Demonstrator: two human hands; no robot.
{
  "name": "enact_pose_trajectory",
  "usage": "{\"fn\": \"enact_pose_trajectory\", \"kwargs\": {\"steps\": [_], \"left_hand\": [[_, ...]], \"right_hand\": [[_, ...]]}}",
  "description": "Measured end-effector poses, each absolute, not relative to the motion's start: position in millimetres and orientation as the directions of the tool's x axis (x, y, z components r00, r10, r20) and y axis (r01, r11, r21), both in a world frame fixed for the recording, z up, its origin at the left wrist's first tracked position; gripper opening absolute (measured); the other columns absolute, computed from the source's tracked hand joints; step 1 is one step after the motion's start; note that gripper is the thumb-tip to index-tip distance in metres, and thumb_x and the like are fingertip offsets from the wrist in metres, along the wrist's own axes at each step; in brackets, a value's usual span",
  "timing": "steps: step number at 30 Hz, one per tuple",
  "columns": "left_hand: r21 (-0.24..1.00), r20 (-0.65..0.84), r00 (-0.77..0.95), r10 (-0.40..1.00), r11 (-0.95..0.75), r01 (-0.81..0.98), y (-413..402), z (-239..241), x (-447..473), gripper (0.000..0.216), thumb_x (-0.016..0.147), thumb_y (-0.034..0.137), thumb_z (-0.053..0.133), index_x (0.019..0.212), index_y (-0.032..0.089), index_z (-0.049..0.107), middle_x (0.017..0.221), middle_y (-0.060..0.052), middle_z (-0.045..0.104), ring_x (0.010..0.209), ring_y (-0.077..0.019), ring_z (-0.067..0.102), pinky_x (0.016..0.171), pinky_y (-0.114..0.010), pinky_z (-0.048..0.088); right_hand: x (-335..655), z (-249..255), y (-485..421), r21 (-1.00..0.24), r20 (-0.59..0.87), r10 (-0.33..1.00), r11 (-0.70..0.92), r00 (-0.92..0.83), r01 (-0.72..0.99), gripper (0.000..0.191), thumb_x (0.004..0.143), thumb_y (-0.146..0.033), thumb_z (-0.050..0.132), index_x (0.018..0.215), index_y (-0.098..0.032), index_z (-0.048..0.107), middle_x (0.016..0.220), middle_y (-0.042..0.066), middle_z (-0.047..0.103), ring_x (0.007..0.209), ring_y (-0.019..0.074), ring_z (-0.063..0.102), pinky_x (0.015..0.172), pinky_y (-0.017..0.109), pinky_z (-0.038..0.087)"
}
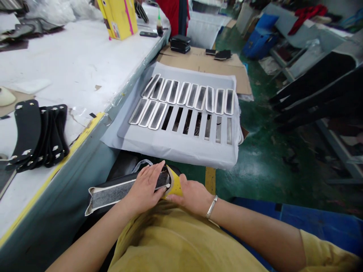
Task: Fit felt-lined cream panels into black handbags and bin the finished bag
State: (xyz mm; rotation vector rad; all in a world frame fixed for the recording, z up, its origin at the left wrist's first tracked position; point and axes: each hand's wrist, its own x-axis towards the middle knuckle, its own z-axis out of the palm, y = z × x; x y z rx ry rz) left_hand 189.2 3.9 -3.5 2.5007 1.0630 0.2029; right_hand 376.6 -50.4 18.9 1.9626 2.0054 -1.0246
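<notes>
The left hand (144, 189) lies over the right end of a long grey strip (113, 195) with pale edges, its fingers extended together along the far side and its thumb apart on the near side; whether it clasps anything beneath the palm, I cannot tell. The strip sits low in front of the person's body, on a dark support, its other end reaching left toward the table (85, 71). The right hand (195, 194), with a silver bracelet (212, 207) at its wrist, holds a yellow piece (175, 183) between thumb and fingers, right beside the left fingertips. Beyond the hands, a pale slotted sheet (176, 141) carries white-edged dark panels (184, 93), with bare slots at the lower right. Behind it, a black stack (180, 43) rests on cardboard (198, 64). On the table lie overlapping black curved pieces (27, 130), and farther back stands a yellow box (117, 19)
</notes>
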Motion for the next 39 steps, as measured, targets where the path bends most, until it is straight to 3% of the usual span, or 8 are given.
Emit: {"fn": "enact_pose_trajectory", "kwargs": {"steps": [5,11,18,25,31,35,39], "left_hand": [[0.462,-0.043,0.73,0.683,-0.634,0.62,6.6,0.6,184.6,0.068,0.083,0.029,0.048,0.142,0.015,0.018,0.142,-0.014,0.039,0.131,-0.0248,0.036,0.109,-0.046,0.024],[0.477,-0.096,0.773,0.627,-0.653,0.589,10.5,3.1,177.2,0.101,0.067,0.051,0.065,0.144,0.015,0.011,0.145,-0.017,0.033,0.133,-0.0298,0.03,0.11,-0.048,0.022],[0.511,-0.064,0.754,0.654,-0.627,0.588,14.4,-4.4,174.0,0.099,0.065,0.042,0.071,0.143,0.014,0.017,0.143,-0.018,0.037,0.13,-0.0295,0.035,0.109,-0.046,0.027],[0.569,-0.041,0.768,0.639,-0.617,0.543,18.7,-6.6,170.8,0.103,0.062,0.028,0.075,0.144,0.017,0.014,0.142,-0.017,0.038,0.128,-0.0293,0.039,0.105,-0.046,0.033],[0.552,-0.013,0.78,0.625,-0.647,0.527,19.5,-6.0,171.6,0.102,0.066,0.032,0.074,0.145,0.019,0.011,0.14,-0.018,0.04,0.127,-0.0307,0.04,0.104,-0.048,0.034],[0.548,-0.031,0.795,0.605,-0.655,0.52,20.6,-6.1,171.8,0.101,0.068,0.037,0.073,0.145,0.02,0.01,0.139,-0.019,0.041,0.127,-0.03,0.041,0.103,-0.048,0.035],[0.569,-0.094,0.787,0.61,-0.616,0.545,19.4,-2.4,171.1,0.101,0.066,0.042,0.073,0.144,0.02,0.012,0.141,-0.018,0.039,0.129,-0.0298,0.038,0.105,-0.048,0.032]], "right_hand": [[371.4,18.1,-56.9,-0.361,-0.536,0.84,-0.138,-0.084,0.922,0.064,0.078,-0.07,0.041,0.106,-0.013,0.044,0.083,0.015,0.065,0.079,0.0327,0.066,0.061,0.035,0.044],[363.5,19.2,-60.0,-0.356,-0.537,0.843,-0.211,-0.015,0.91,0.063,0.078,-0.07,0.042,0.107,-0.014,0.043,0.084,0.014,0.064,0.081,0.0326,0.065,0.062,0.034,0.043],[355.4,20.2,-60.3,-0.299,-0.533,0.846,-0.217,0.026,0.929,0.058,0.08,-0.066,0.042,0.104,-0.013,0.044,0.081,0.013,0.065,0.077,0.0313,0.066,0.058,0.033,0.043],[361.3,29.8,-48.8,-0.256,-0.559,0.827,-0.116,-0.05,0.96,0.064,0.078,-0.07,0.043,0.106,-0.012,0.044,0.084,0.016,0.066,0.078,0.0331,0.066,0.06,0.036,0.045],[363.2,26.4,-47.4,-0.243,-0.551,0.833,-0.096,-0.056,0.965,0.064,0.078,-0.069,0.044,0.105,-0.011,0.045,0.082,0.016,0.066,0.076,0.0337,0.066,0.058,0.035,0.045],[363.0,17.4,-56.5,-0.298,-0.532,0.847,-0.178,-0.009,0.938,0.066,0.078,-0.07,0.042,0.108,-0.012,0.044,0.083,0.015,0.065,0.077,0.0325,0.066,0.059,0.034,0.044],[378.1,10.0,-64.9,-0.449,-0.542,0.839,-0.243,-0.046,0.86,0.065,0.076,-0.068,0.048,0.109,-0.011,0.046,0.085,0.014,0.064,0.079,0.0296,0.063,0.063,0.034,0.043]]}}
